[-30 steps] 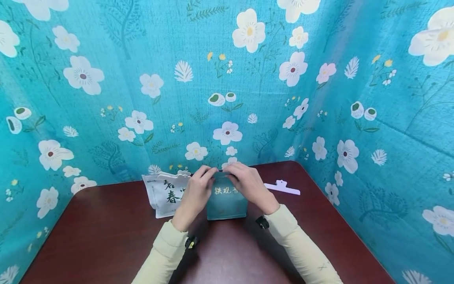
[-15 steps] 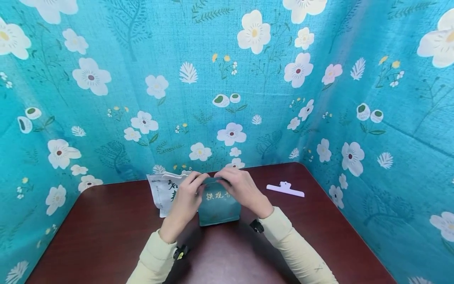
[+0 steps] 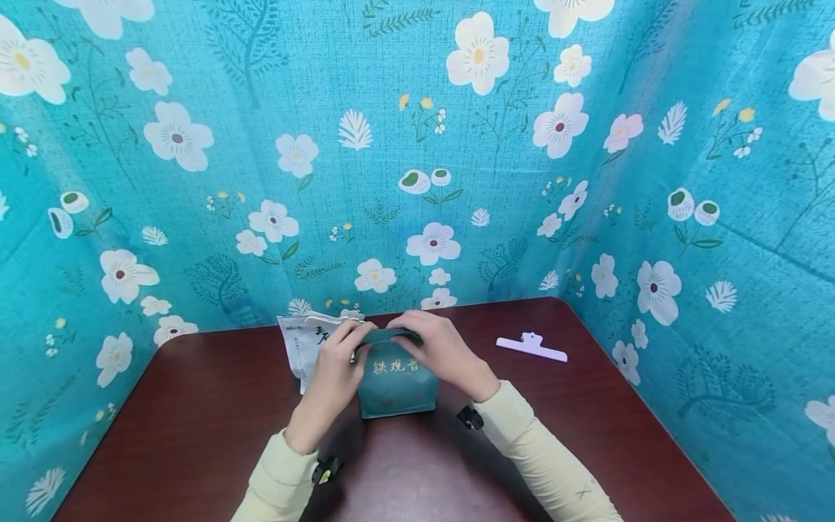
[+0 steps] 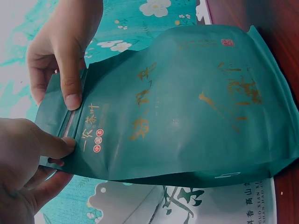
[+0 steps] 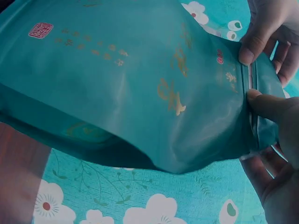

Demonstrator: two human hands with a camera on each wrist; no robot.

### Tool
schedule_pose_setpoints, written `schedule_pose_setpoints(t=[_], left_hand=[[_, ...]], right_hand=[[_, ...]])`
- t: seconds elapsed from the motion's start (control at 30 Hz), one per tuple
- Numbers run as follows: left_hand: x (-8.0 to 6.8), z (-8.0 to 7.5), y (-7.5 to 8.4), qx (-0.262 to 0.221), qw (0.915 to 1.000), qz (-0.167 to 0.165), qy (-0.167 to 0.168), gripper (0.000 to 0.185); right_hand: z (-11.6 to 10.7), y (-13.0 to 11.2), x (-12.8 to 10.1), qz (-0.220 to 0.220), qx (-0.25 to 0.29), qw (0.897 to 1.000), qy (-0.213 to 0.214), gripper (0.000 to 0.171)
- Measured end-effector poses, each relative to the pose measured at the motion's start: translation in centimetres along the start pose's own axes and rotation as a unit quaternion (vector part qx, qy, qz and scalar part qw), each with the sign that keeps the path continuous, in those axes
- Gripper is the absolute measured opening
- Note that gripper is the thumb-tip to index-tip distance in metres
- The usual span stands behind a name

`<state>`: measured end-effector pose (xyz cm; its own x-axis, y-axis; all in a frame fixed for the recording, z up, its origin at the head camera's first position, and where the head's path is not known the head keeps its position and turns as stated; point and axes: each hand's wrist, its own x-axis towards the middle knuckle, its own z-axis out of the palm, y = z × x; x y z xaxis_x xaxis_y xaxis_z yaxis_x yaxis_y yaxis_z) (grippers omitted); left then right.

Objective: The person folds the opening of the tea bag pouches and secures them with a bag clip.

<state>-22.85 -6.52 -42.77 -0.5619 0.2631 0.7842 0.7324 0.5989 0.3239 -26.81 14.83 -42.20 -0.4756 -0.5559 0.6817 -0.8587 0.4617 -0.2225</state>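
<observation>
A dark green tea bag (image 3: 398, 388) with gold characters stands upright on the table in the head view. My left hand (image 3: 337, 366) pinches its top edge at the left, thumb on the front and fingers behind. At the right of the same edge, my right hand (image 3: 443, 348) pinches it too. Both thumbs press along the zip strip (image 4: 71, 122) near the top, as the left wrist view shows. The bag's top part bends over toward the person. In the right wrist view the green bag (image 5: 140, 88) fills much of the picture, its side gusset folded inward.
A silver-white bag (image 3: 301, 348) with dark characters stands behind my left hand, a white clip (image 3: 326, 319) along its top. To the right a pale lilac clip (image 3: 531, 347) lies on the dark red table (image 3: 215, 406). A blue flowered cloth (image 3: 365, 167) hangs behind.
Both hands have drawn the green bag a little nearer and to the left, and its top now tips toward the person. The head view has shifted slightly.
</observation>
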Motion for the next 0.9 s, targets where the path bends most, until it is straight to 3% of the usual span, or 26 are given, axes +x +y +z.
schedule_pose_setpoints(t=[0.17, 0.3, 0.43, 0.53, 0.73, 0.9], left_hand=[[0.0, -0.1, 0.1, 0.013, 0.9998, -0.016, -0.007, 0.040], [-0.1, -0.2, 0.4, 0.031, 0.9986, -0.035, -0.023, 0.044], [0.1, -0.1, 0.6, 0.068, 0.9968, -0.032, -0.028, 0.043], [0.6, -0.1, 0.6, 0.102, 0.9941, -0.020, -0.031, 0.039], [1.3, 0.0, 1.6, 0.154, 0.9863, 0.004, -0.058, 0.036], [2.2, 0.5, 2.6, 0.167, 0.9820, 0.041, -0.078, 0.032]], right_hand=[[-0.5, 1.0, -0.7, 0.046, 0.070, 0.996, -0.020, 0.035], [-1.0, 2.0, -1.8, 0.090, 0.146, 0.984, -0.044, 0.038], [-1.5, 2.7, -2.7, 0.127, 0.200, 0.969, -0.068, 0.032], [-1.6, 3.2, -3.1, 0.141, 0.212, 0.964, -0.075, 0.025], [-1.4, 3.7, -3.3, 0.126, 0.211, 0.967, -0.069, 0.016], [-1.3, 3.6, -3.1, 0.101, 0.195, 0.974, -0.057, 0.014]])
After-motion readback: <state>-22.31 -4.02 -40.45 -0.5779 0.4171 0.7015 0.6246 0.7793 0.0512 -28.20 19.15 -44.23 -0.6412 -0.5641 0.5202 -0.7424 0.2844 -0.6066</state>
